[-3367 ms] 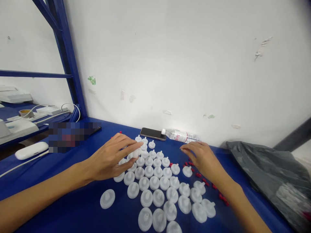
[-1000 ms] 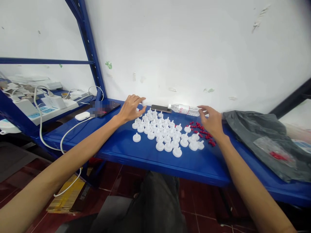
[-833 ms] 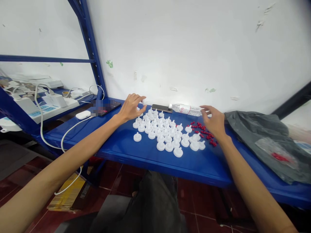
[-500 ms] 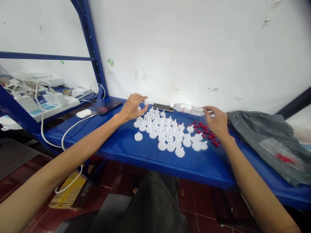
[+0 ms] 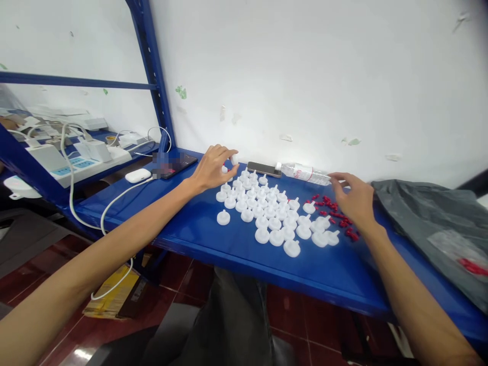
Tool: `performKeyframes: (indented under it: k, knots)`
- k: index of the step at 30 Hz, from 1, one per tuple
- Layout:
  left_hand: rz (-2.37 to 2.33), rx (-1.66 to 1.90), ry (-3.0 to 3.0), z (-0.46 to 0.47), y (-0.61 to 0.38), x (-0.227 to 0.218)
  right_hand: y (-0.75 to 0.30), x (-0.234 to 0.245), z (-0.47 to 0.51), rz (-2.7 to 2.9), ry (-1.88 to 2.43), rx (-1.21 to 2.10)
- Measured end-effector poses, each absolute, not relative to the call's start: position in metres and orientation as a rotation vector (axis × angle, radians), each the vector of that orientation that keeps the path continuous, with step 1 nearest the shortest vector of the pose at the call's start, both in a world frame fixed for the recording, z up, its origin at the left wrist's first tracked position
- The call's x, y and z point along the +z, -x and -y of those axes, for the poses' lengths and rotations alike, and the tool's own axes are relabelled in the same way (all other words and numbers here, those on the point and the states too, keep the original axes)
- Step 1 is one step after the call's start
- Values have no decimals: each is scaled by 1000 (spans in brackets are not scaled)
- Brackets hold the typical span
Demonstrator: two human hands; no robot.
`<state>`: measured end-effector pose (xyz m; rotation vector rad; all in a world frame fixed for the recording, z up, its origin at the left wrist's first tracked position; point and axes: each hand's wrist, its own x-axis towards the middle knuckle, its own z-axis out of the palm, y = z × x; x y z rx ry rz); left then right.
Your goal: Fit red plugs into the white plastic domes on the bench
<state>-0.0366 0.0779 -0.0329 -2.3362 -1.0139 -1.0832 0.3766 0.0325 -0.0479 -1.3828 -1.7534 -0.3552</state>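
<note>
Several white plastic caps (image 5: 267, 216), each with a small stem, stand in rows on the blue table (image 5: 213, 244). My left hand (image 5: 212, 169) reaches to the far left corner of the rows and pinches one white cap (image 5: 234, 158) between thumb and fingertips, just above the table. A scatter of small red pieces (image 5: 331, 209) lies to the right of the caps. My right hand (image 5: 354, 199) hovers over them with its fingers curled and its fingertips close together. Whatever it holds is too small to see.
A dark phone (image 5: 264, 169) and a lying water bottle (image 5: 305, 174) rest against the white wall. A grey plastic bag (image 5: 430, 223) covers the table's right end. Left are a second phone (image 5: 176, 163), a white case (image 5: 138, 176), cables, power strips (image 5: 84, 158) and a blue rack post (image 5: 155, 76).
The view has pulled back from close over the caps, so the table edge and floor now show. Both hands stay stretched out at the same places, the left still on its cap.
</note>
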Motion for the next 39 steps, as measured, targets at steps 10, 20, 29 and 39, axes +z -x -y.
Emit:
performKeyframes:
  k: [10,20,29,39]
  knots:
    - [902,-1020,2392,-75,29,-41,-375,-55,-36,1770,1430,-337]
    - [925,-1054,2344,-75,31,-38,-380,-55,-40,1694,1434,-414]
    - [911,-1063,2365,-76,30,-40,-382,-51,-38,1687,1466,-357]
    - [877,-1119,2374,-75,29,-37,-351,-24,-23,1623,1369,-198]
